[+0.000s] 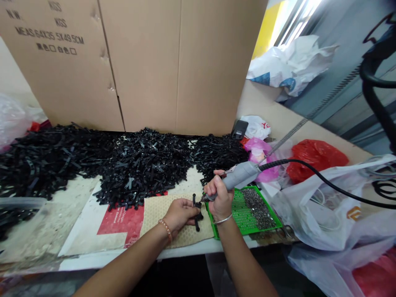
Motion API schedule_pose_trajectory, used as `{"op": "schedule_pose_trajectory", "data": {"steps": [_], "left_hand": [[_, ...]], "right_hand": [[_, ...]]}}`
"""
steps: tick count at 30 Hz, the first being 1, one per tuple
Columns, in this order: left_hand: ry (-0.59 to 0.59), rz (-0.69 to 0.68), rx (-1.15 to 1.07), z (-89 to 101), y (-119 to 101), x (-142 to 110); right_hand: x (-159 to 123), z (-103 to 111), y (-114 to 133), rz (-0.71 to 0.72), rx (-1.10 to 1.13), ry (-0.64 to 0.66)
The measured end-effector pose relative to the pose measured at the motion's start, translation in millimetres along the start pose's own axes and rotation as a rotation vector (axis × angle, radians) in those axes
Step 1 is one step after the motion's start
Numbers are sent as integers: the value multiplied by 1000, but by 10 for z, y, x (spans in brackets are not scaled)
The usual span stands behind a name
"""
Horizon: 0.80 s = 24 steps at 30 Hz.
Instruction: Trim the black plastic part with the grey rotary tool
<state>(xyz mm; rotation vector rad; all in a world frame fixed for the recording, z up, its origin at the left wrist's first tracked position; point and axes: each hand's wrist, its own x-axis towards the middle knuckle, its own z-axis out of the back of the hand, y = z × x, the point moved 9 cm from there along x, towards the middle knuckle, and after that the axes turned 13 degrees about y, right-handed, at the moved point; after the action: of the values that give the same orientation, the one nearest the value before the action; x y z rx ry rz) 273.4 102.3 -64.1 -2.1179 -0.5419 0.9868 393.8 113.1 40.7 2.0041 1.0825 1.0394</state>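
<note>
My left hand (180,214) pinches a small black plastic part (197,225) above a honeycomb-patterned tan mat (154,216). Wrapped round a grey electric screwdriver (239,176), my right hand (220,194) tilts it so its tip meets or nearly meets the part; exact contact is too small to tell. A black cable and a coiled spring run from the tool's rear toward the upper right. Under and beside my right hand lies a green tray (280,222) holding many small metal screws (258,208), some standing in rows of holes.
Heaps of black plastic parts (148,165) spread along the back of the table before a large cardboard box (148,66). A clear plastic container (21,202) sits at the left. Right of the tray are a red bag (315,159) and white plastic bags (328,206).
</note>
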Motion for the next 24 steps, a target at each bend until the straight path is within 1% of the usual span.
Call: {"op": "schedule_pose_trajectory", "data": {"steps": [11,24], "left_hand": [[-14,19,5,-14,-14,-19],[-10,19,-1,-26,-16,-20]], "right_hand": [[-25,5,5,28,-3,-10],[-50,-17,-27,32,-67,31]]}}
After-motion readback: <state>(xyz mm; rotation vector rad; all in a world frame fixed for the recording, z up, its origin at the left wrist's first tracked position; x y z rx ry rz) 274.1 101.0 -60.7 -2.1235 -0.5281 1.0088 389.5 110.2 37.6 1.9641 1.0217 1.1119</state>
